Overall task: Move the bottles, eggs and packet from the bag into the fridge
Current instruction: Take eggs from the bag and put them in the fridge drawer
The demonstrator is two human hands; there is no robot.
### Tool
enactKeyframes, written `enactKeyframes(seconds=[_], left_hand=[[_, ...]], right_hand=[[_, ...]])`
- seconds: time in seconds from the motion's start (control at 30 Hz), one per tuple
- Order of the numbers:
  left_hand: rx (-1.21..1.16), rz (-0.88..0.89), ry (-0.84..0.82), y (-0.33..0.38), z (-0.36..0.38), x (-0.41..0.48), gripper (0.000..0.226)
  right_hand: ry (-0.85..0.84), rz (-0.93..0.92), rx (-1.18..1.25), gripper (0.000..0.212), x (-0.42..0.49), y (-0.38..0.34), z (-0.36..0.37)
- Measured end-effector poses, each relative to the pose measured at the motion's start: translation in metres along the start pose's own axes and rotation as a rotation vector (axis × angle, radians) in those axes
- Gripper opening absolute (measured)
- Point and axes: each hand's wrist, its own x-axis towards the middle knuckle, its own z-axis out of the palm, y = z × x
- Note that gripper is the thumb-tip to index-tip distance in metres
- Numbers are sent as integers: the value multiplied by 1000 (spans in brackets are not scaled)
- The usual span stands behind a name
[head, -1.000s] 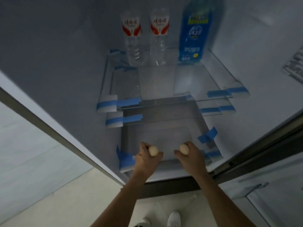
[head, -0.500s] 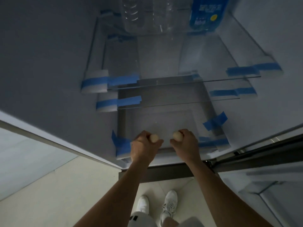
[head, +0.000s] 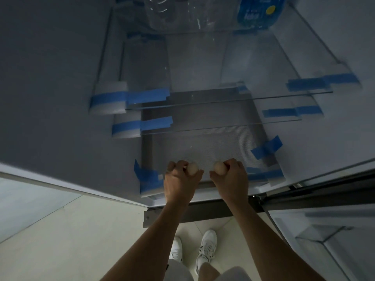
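1. My left hand (head: 180, 183) has its fingers curled round a pale round egg (head: 192, 168), so only the end of it pokes out past my thumb.
2. My right hand (head: 231, 179) is doing the same with a second pale egg (head: 219, 168), gripped between thumb and curled fingers.
3. The 2 eggs are side by side, close but apart, right over the front edge of the ribbed bottom shelf (head: 203, 142) inside the open grey fridge (head: 60, 78).
4. Can't tell whether either egg is actually touching that shelf.
5. Above it there are 2 clear glass shelves (head: 203, 78), with strips of blue tape (head: 148, 96) at the corners running onto white foam blocks (head: 109, 102).
6. At the far back stand 2 clear plastic water bottles (head: 162, 17) next to each other, and a blue-labelled bottle (head: 259, 13) just to their right. Only the lower parts are in frame.
7. Down below, my white sneakers (head: 207, 246) are on the pale tiled floor (head: 81, 240).
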Motion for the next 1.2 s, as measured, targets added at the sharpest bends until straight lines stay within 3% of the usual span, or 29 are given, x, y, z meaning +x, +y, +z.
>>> enactKeyframes(seconds=[0.33, 1.2], left_hand=[[-14, 21, 15, -4, 8, -2, 52], [32, 28, -44, -12, -4, -8, 73]], right_hand=[[-3, -62, -67, 44, -3, 5, 1], [-55, -15, -162, 59, -4, 0, -6]])
